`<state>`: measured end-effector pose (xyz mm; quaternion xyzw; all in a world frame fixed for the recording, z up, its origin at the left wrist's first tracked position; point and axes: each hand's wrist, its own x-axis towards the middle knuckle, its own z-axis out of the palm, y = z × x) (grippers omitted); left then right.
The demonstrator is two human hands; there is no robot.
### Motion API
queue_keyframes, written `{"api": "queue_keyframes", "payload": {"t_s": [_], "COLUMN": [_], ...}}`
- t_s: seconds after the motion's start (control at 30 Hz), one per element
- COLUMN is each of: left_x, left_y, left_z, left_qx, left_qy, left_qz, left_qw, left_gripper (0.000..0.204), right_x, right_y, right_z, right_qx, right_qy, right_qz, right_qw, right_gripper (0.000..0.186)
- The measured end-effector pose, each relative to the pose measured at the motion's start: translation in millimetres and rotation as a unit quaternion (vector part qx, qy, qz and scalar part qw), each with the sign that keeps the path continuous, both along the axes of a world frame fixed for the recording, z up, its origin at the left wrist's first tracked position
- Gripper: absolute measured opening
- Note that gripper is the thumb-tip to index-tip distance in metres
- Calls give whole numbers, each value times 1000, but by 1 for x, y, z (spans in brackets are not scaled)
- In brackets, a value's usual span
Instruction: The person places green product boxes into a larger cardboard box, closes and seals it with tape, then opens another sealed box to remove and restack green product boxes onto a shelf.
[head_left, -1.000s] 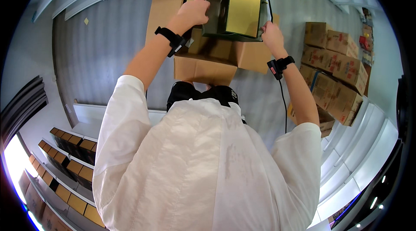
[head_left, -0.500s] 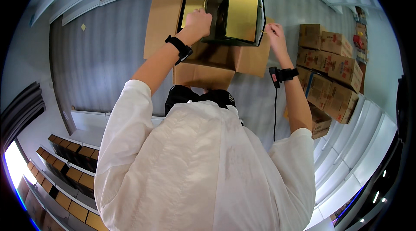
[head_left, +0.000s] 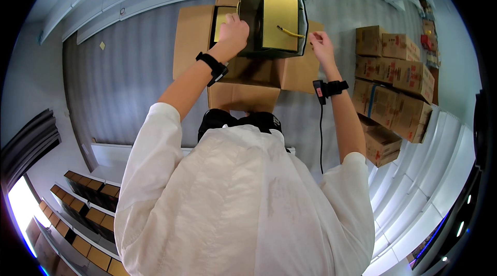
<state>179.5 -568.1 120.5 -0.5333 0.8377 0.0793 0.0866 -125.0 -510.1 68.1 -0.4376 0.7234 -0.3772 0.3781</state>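
A paper gift bag (head_left: 251, 1), dark outside and pale inside, stands open-topped over a cardboard carton. Inside it is a box with a gold top (head_left: 280, 12). A yellow rope handle (head_left: 291, 32) lies across that top. My left hand (head_left: 233, 37) is closed at the bag's left rim, by the other rope handle (head_left: 238, 6); its fingertips are partly hidden. Just off the bag's right edge is my right hand (head_left: 323, 51), fingers loosely bent and holding nothing I can see. Another gold-topped box (head_left: 220, 25) sits in the carton beside my left hand.
The open carton's flaps (head_left: 191, 43) spread around the bag, one toward my legs (head_left: 243, 96). Cardboard cartons (head_left: 385, 76) are stacked on the right. A cable (head_left: 321, 136) hangs from my right wrist strap. Shelves with boxes (head_left: 88, 214) stand at lower left.
The right rope handle has left my right hand and fallen inward over the gold-topped box. My right hand has shifted slightly left; my left hand stays at the bag's left rim.
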Motion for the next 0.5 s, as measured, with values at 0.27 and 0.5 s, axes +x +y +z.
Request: {"api": "queue_keyframes", "payload": {"t_s": [0.27,0.5], "left_x": [29,38], "left_y": [6,6], "left_z": [3,1], "left_qx": [-145,15], "left_qy": [249,261], "left_qz": [-73,-33], "left_qw": [955,965], "left_gripper": [18,16], "right_x": [6,-3], "right_y": [-30,-55], "right_z": [-26,-45], "right_qx": [182,215], "right_qy": [-395,-460], "right_qz": [-81,-41], "right_qw": [897,861], "right_gripper": [36,35]}}
